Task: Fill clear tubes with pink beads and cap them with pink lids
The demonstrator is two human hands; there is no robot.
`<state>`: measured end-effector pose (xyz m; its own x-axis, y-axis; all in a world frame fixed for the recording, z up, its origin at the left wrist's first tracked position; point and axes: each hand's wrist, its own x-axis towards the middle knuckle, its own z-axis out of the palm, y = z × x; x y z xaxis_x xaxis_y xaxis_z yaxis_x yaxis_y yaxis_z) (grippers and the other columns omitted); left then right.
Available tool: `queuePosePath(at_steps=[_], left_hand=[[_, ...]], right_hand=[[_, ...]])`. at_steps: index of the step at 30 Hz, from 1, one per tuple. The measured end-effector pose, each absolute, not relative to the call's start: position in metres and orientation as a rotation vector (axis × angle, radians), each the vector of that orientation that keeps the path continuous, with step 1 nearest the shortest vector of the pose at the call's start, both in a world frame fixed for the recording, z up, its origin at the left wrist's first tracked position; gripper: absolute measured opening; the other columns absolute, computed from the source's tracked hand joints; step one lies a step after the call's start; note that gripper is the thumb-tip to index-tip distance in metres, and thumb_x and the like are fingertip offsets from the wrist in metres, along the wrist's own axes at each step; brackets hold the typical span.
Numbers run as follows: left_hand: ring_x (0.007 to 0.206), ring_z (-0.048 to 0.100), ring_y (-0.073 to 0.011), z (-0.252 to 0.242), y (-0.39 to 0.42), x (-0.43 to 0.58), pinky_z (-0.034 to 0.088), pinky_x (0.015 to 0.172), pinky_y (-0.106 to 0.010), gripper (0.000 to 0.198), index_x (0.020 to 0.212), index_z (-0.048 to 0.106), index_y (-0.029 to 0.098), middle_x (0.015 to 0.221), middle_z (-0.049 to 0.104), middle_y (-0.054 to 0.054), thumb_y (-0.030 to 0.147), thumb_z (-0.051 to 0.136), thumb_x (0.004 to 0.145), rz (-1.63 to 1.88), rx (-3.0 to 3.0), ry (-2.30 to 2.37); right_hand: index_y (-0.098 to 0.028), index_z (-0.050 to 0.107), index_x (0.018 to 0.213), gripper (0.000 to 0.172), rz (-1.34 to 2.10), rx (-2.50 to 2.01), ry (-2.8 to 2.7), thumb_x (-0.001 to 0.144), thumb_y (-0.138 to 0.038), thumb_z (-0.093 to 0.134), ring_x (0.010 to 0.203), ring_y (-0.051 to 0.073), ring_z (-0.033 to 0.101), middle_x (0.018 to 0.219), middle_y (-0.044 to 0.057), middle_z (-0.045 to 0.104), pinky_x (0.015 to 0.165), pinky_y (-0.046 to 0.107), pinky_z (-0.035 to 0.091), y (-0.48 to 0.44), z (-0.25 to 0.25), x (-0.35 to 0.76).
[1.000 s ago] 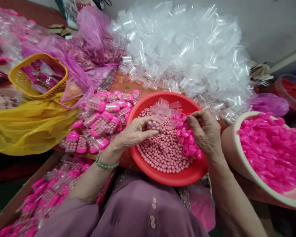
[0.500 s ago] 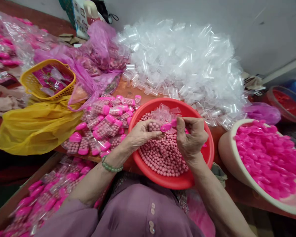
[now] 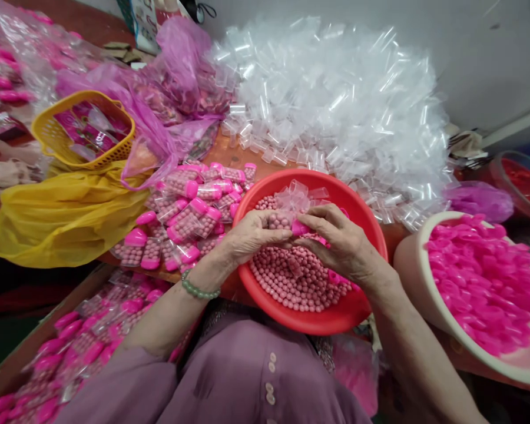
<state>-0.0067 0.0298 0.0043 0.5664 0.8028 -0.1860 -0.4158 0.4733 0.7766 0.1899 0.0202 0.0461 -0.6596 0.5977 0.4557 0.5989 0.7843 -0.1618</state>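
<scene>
A red basin (image 3: 335, 321) in front of me holds pale pink beads (image 3: 291, 282), several empty clear tubes (image 3: 298, 194) and loose pink caps. My left hand (image 3: 249, 235) is closed round a clear tube filled with beads (image 3: 279, 221). My right hand (image 3: 340, 238) pinches a bright pink cap (image 3: 299, 228) against the tube's open end. Both hands meet over the middle of the basin. A green bead bracelet (image 3: 197, 290) circles my left wrist.
A heap of capped, filled tubes (image 3: 189, 212) lies left of the basin, with more in a tray (image 3: 70, 347) below. A white basin of pink caps (image 3: 481, 277) stands right. Behind are a large pile of clear tubes (image 3: 335, 100), a yellow basket (image 3: 82, 132) and a yellow bag (image 3: 66, 215).
My right hand picked a pink cap from the basin's right side, carried it left and now presses it onto the tube held in my left hand.
</scene>
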Motion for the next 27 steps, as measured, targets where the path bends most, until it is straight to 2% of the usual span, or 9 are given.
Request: queuePosePath(at_steps=[3,6,9,11,14,17,20,24,27], left_hand=[[0.074,0.065,-0.0127,0.007,0.031,-0.009,0.054,0.077,-0.029,0.032,0.087,0.069,0.009,0.08,0.068,-0.004,0.027,0.084,0.064,0.764,0.78,0.582],[0.074,0.064,-0.0122,0.008,0.033,-0.007,0.053,0.076,-0.027,0.03,0.085,0.066,0.011,0.077,0.066,-0.002,0.028,0.082,0.066,0.889,0.849,0.681],[0.072,0.059,-0.0085,0.006,0.032,-0.003,0.05,0.074,-0.023,0.022,0.084,0.065,0.013,0.074,0.061,0.002,0.024,0.078,0.069,1.142,0.996,0.897],[0.071,0.057,-0.008,0.005,0.031,-0.002,0.048,0.074,-0.022,0.019,0.085,0.064,0.014,0.074,0.06,0.003,0.023,0.075,0.071,1.201,1.041,0.942],[0.072,0.058,-0.0095,0.004,0.031,-0.003,0.048,0.073,-0.023,0.02,0.085,0.061,0.014,0.075,0.059,0.002,0.025,0.073,0.073,1.176,1.014,0.914],[0.071,0.059,-0.0098,0.004,0.032,-0.004,0.048,0.072,-0.023,0.022,0.085,0.06,0.014,0.073,0.059,0.002,0.026,0.073,0.072,1.066,1.035,0.889],[0.071,0.058,-0.01,0.004,0.033,-0.004,0.048,0.071,-0.024,0.022,0.085,0.059,0.014,0.074,0.059,0.001,0.028,0.071,0.074,0.995,1.04,0.86],[0.073,0.057,-0.0103,0.005,0.034,-0.005,0.046,0.072,-0.024,0.024,0.086,0.058,0.014,0.076,0.06,0.0,0.03,0.071,0.074,0.972,1.03,0.841],[0.074,0.056,-0.0103,0.006,0.033,-0.005,0.045,0.073,-0.025,0.025,0.086,0.059,0.014,0.076,0.059,0.001,0.031,0.071,0.074,0.929,1.042,0.8]], right_hand=[[-0.022,0.062,0.11,0.019,0.203,-0.899,-2.48,0.091,-0.023,0.059,0.084,0.016,0.063,0.096,0.007,0.061,0.071,0.028,0.055,0.025,0.054,0.193],[-0.021,0.062,0.1,0.013,0.411,-1.055,-2.279,0.092,-0.03,0.059,0.088,0.018,0.063,0.096,0.007,0.063,0.078,0.032,0.053,0.034,0.049,0.195],[-0.02,0.056,0.105,0.016,0.709,-1.264,-2.094,0.096,-0.031,0.048,0.08,0.017,0.064,0.091,0.005,0.065,0.074,0.031,0.052,0.04,0.034,0.198],[-0.019,0.055,0.108,0.017,0.835,-1.36,-2.207,0.096,-0.024,0.045,0.078,0.017,0.064,0.09,0.004,0.066,0.073,0.03,0.051,0.04,0.022,0.198],[-0.016,0.06,0.099,0.014,0.712,-1.503,-2.543,0.09,-0.016,0.048,0.088,0.021,0.062,0.099,0.01,0.068,0.081,0.033,0.048,0.038,0.008,0.191],[-0.012,0.063,0.099,0.016,0.528,-1.668,-2.69,0.09,-0.018,0.051,0.09,0.024,0.063,0.1,0.015,0.069,0.08,0.033,0.046,0.038,-0.002,0.18],[-0.012,0.067,0.103,0.023,0.464,-1.778,-2.74,0.091,-0.016,0.048,0.085,0.023,0.065,0.094,0.014,0.071,0.075,0.031,0.045,0.038,-0.008,0.171],[-0.014,0.071,0.09,0.021,0.556,-1.697,-2.656,0.091,-0.018,0.05,0.08,0.02,0.065,0.09,0.012,0.071,0.073,0.029,0.045,0.039,-0.003,0.176],[-0.015,0.07,0.085,0.019,0.669,-1.563,-2.332,0.09,-0.026,0.055,0.076,0.018,0.064,0.082,0.007,0.071,0.071,0.028,0.046,0.041,0.018,0.187]])
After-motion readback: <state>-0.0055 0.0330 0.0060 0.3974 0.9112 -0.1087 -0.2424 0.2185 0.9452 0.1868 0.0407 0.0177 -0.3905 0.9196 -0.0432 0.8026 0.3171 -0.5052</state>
